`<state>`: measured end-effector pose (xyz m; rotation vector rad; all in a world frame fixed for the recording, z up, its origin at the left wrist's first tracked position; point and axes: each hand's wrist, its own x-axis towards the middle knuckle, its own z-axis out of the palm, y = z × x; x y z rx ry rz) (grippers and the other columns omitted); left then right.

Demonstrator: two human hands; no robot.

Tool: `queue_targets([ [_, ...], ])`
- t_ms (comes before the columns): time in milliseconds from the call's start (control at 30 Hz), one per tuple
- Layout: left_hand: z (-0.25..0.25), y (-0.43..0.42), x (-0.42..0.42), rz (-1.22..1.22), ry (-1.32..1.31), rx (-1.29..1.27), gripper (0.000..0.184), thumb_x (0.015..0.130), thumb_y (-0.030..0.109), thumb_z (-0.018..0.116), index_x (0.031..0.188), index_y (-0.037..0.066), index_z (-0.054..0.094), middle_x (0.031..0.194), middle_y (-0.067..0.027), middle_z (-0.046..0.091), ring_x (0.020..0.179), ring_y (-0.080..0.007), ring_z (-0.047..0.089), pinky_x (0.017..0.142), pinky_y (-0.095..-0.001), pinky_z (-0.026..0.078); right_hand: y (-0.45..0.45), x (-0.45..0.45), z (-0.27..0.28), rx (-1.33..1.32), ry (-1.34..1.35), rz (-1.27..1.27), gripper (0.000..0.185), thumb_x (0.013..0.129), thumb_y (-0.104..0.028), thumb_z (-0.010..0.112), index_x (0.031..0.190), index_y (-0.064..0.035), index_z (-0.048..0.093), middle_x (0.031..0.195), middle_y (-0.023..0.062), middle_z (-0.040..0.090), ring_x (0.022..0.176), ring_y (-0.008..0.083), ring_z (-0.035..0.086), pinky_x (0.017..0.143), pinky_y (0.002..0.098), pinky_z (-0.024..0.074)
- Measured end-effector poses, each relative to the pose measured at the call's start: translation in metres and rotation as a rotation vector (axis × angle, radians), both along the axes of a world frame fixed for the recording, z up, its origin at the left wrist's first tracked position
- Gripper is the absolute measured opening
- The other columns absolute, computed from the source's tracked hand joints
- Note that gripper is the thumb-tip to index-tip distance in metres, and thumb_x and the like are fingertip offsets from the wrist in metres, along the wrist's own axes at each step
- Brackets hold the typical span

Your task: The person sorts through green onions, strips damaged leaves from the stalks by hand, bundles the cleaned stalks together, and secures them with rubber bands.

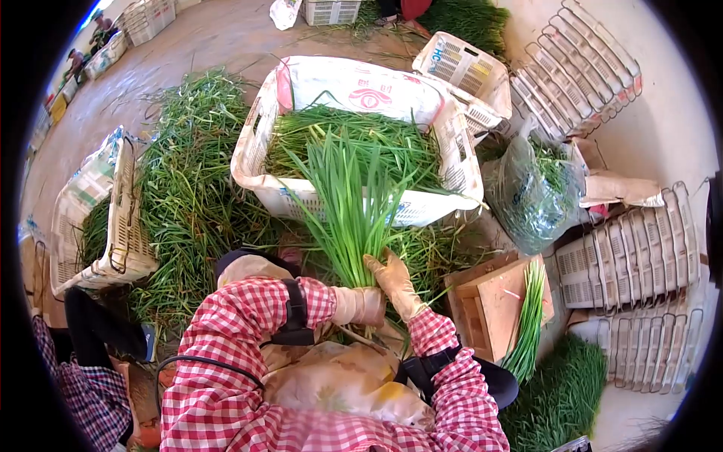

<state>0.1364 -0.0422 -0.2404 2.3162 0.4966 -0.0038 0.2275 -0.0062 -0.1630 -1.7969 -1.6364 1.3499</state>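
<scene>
A bunch of long green chives (350, 218) stands upright in front of my chest, its leaves fanning out at the top. My left hand (360, 305), in a pale glove, is closed around the lower stems. My right hand (394, 280), in a yellowish glove, is closed on the right side of the same bunch, just above the left; its inner fingers are partly hidden by the leaves. Behind the bunch sits a white plastic crate (252, 169) with a printed sack lining and loose chives (301, 143) inside.
Heaped loose greens (196, 173) cover the floor at left, beside a tilted crate (124, 226). At right are a wooden stool (493, 294) with a small bunch (527, 316), a plastic bag (538, 196) of greens and stacked crates (625, 260). Another person's sleeve (90, 392) shows lower left.
</scene>
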Motion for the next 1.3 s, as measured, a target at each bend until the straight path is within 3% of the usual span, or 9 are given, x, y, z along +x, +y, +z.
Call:
queue_targets([
  [200, 0.001, 0.005, 0.005, -0.075, -0.603, 0.542, 0.023, 0.078, 0.032, 0.056, 0.076, 0.011, 0.065, 0.070, -0.0099, 0.062, 0.072, -0.0293, 0.062, 0.059, -0.0404, 0.050, -0.002, 0.014, -0.047, 0.170, 0.268, -0.226, 0.046, 0.092, -0.012, 0.052, 0.131, 0.0083, 0.038, 0.119, 0.0171, 0.055, 0.102, 0.0218, 0.053, 0.089, 0.0283, 0.0416],
  [367, 0.008, 0.007, -0.004, -0.211, -0.212, 0.588, 0.015, 0.075, 0.018, 0.056, 0.072, 0.006, 0.065, 0.073, -0.0089, 0.065, 0.068, -0.0270, 0.063, 0.058, -0.0385, 0.050, 0.009, 0.037, -0.060, 0.001, -0.041, -0.043, 0.050, 0.092, -0.024, 0.052, 0.129, 0.0076, 0.040, 0.115, 0.0234, 0.057, 0.101, 0.0283, 0.057, 0.086, 0.0313, 0.0447],
  [433, -0.001, 0.005, -0.004, -0.240, -0.021, 0.504, 0.012, 0.073, 0.015, 0.057, 0.069, 0.006, 0.065, 0.070, -0.0107, 0.064, 0.064, -0.0272, 0.062, 0.056, -0.0384, 0.050, 0.016, 0.021, -0.024, 0.119, -0.543, 0.073, 0.048, 0.090, -0.027, 0.052, 0.124, 0.0054, 0.046, 0.110, 0.0235, 0.060, 0.098, 0.0275, 0.062, 0.081, 0.0321, 0.0487],
  [467, -0.006, 0.004, -0.003, -0.253, 0.074, 0.460, 0.011, 0.071, 0.014, 0.058, 0.068, 0.006, 0.065, 0.069, -0.0116, 0.064, 0.062, -0.0273, 0.062, 0.055, -0.0383, 0.050, 0.013, 0.002, 0.036, 0.107, -0.390, -0.017, 0.043, 0.091, -0.023, 0.053, 0.124, 0.0032, 0.046, 0.115, 0.0244, 0.058, 0.104, 0.0309, 0.060, 0.082, 0.0344, 0.0493],
  [600, -0.039, 0.000, -0.022, 0.397, -0.275, 2.218, 0.018, 0.067, 0.007, 0.055, 0.050, 0.009, 0.050, 0.047, -0.0049, 0.045, 0.035, -0.0147, 0.039, 0.033, -0.0280, 0.034, 0.045, 0.003, 0.028, 0.789, -0.080, 0.063, 0.033, 0.092, -0.023, 0.054, 0.115, -0.0005, 0.055, 0.088, 0.0136, 0.065, 0.076, 0.0240, 0.065, 0.061, 0.0321, 0.0522],
  [833, 0.008, 0.003, -0.033, 0.465, -0.259, 2.294, 0.015, 0.071, 0.008, 0.053, 0.056, 0.005, 0.058, 0.049, -0.0050, 0.050, 0.038, -0.0156, 0.048, 0.036, -0.0259, 0.041, 0.056, -0.042, 0.069, 0.157, -0.261, 0.382, 0.033, 0.082, -0.018, 0.059, 0.112, -0.0039, 0.059, 0.090, 0.0120, 0.066, 0.080, 0.0231, 0.063, 0.075, 0.0330, 0.0495],
  [1033, 0.025, -0.003, -0.035, -0.090, -0.360, 0.835, 0.019, 0.078, 0.025, 0.060, 0.088, 0.012, 0.070, 0.062, -0.0102, 0.060, 0.054, -0.0240, 0.057, 0.052, -0.0354, 0.047, 0.051, -0.042, 0.036, 0.045, -0.450, 0.428, 0.057, 0.074, -0.034, 0.064, 0.118, 0.0021, 0.056, 0.114, 0.0202, 0.060, 0.104, 0.0327, 0.059, 0.091, 0.0351, 0.0452],
  [1100, 0.021, -0.004, -0.030, -0.039, -0.426, 0.668, 0.023, 0.077, 0.031, 0.059, 0.097, 0.029, 0.070, 0.062, -0.0060, 0.059, 0.053, -0.0247, 0.055, 0.055, -0.0385, 0.046, 0.050, -0.043, 0.033, -0.002, -0.440, 0.433, 0.054, 0.074, -0.033, 0.065, 0.113, 0.0035, 0.059, 0.106, 0.0192, 0.064, 0.094, 0.0300, 0.063, 0.085, 0.0341, 0.0480],
  [1300, 0.010, -0.002, -0.030, -0.128, -0.437, 0.963, 0.009, 0.068, 0.019, 0.063, 0.074, 0.012, 0.063, 0.064, -0.0008, 0.057, 0.065, -0.0208, 0.058, 0.068, -0.0350, 0.045, 0.031, -0.030, 0.039, -0.230, 0.042, -0.025, 0.024, 0.085, -0.015, 0.063, 0.101, 0.0033, 0.064, 0.076, 0.0092, 0.067, 0.058, 0.0085, 0.060, 0.049, 0.0221, 0.0484],
])
